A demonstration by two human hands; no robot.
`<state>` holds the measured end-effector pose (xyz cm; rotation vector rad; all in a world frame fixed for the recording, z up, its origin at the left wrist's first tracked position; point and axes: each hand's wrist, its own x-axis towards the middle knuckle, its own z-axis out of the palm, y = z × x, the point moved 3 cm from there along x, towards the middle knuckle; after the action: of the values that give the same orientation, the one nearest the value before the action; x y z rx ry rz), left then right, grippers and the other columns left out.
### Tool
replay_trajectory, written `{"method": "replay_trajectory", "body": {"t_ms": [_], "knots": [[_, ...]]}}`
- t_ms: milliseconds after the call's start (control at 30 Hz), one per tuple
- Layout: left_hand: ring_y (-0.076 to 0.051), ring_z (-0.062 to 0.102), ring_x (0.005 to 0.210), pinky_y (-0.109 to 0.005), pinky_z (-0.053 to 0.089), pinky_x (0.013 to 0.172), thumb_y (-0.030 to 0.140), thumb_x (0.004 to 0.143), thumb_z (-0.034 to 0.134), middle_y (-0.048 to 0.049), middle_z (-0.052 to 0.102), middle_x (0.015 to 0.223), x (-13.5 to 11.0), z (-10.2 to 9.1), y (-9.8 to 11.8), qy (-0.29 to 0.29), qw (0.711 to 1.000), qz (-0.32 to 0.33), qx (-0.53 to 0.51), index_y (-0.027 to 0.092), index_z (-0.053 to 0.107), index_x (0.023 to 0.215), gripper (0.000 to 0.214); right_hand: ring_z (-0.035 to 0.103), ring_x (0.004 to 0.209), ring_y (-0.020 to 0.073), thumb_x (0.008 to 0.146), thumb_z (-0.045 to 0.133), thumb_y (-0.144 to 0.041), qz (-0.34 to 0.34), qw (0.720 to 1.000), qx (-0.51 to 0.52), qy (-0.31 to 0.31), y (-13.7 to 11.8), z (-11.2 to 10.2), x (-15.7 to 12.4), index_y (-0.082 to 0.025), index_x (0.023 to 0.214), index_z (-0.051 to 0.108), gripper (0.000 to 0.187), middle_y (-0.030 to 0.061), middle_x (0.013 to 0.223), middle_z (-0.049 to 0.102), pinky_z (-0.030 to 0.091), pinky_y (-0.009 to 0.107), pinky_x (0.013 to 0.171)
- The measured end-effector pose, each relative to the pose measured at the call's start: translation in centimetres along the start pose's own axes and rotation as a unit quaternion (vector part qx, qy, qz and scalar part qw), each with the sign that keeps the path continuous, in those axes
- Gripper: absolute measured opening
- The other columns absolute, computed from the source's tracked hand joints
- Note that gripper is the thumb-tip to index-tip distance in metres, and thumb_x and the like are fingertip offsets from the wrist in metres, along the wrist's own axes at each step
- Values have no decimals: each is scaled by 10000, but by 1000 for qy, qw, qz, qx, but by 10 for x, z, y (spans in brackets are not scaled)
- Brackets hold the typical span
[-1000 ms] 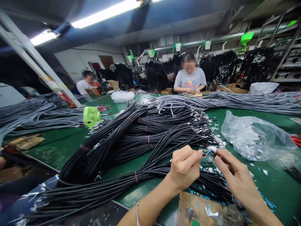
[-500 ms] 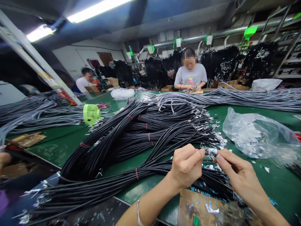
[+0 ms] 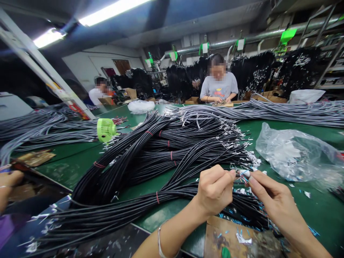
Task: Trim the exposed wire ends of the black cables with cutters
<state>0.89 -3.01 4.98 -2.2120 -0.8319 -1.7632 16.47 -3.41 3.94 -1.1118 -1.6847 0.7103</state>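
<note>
My left hand [image 3: 215, 191] is closed in a pinch on the thin coloured wire ends [image 3: 240, 175] of a black cable. My right hand [image 3: 272, 202] pinches a small white connector [image 3: 245, 173] at those same wire ends, fingertip to fingertip with the left. Both hands hover just above the near end of a big heap of black cable bundles [image 3: 150, 161], tied with red bands, lying on the green table [image 3: 319, 211].
A clear plastic bag of small parts [image 3: 295, 152] lies to the right. Grey cable bundles [image 3: 282, 111] run along the far side; a green fan [image 3: 105, 129] stands left. A board with scraps [image 3: 236, 238] sits under my wrists. Two people work across the table; another person's hand [image 3: 9, 179] shows at the far left.
My hands have stayed together at the wire ends, shifting slightly. The view has tilted a little, and the other person's hand at the far left has come further into sight.
</note>
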Motion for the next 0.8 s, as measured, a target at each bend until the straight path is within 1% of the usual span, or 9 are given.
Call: {"method": "replay_trajectory", "body": {"t_ms": [167,300,367,500,567,667,733,800], "knots": [[-82,466,507,-200,410,482,0,766,591,2,555,561,0,0,1,2,1000,3,0,131,602,704,145,597,774,132,876,537,-335,2,1000,7,-4,5,1,0,-251,947,716,210,10,851,643,490,170,649],[-85,449,494,-201,407,469,8,772,577,7,538,537,-1,1,0,8,1000,11,12,133,617,714,144,588,699,120,873,540,-348,13,1000,18,-1,6,2,0,-241,915,718,211,1,789,631,480,168,600],[-89,442,488,-203,404,461,2,770,569,10,525,525,-2,1,0,15,1000,20,17,130,626,730,146,586,684,120,871,543,-354,17,1000,25,-2,5,2,0,-233,891,717,212,-2,747,620,480,170,600],[-94,460,486,-208,414,466,-2,764,584,8,534,529,-3,2,1,12,999,23,22,128,635,760,139,590,697,123,868,548,-351,13,1000,26,4,6,2,0,-226,894,713,209,3,765,629,485,169,600],[-96,505,503,-207,435,484,14,770,603,-5,592,580,-2,2,2,1,1000,2,19,128,641,817,130,590,704,122,861,559,-344,7,1000,14,21,6,1,-1,-220,902,710,200,10,801,636,488,168,595],[-113,591,570,-213,476,544,63,778,638,-35,676,693,2,0,5,-16,999,-52,5,125,637,861,103,601,743,128,845,586,-325,-12,998,-14,65,6,-2,-3,-207,897,704,175,22,847,647,499,182,657],[-119,611,580,-214,478,554,91,792,634,-40,683,692,5,0,5,-34,995,-90,-16,121,639,833,50,602,744,130,839,598,-302,-35,995,-40,89,4,-4,-5,-200,889,700,153,25,842,646,499,196,691],[-114,596,538,-213,463,538,107,821,594,-28,651,622,7,-1,4,-68,987,-137,-51,115,645,808,54,598,721,128,839,599,-273,-67,990,-67,104,1,-4,-6,-199,884,696,130,23,819,642,497,206,691]]}}
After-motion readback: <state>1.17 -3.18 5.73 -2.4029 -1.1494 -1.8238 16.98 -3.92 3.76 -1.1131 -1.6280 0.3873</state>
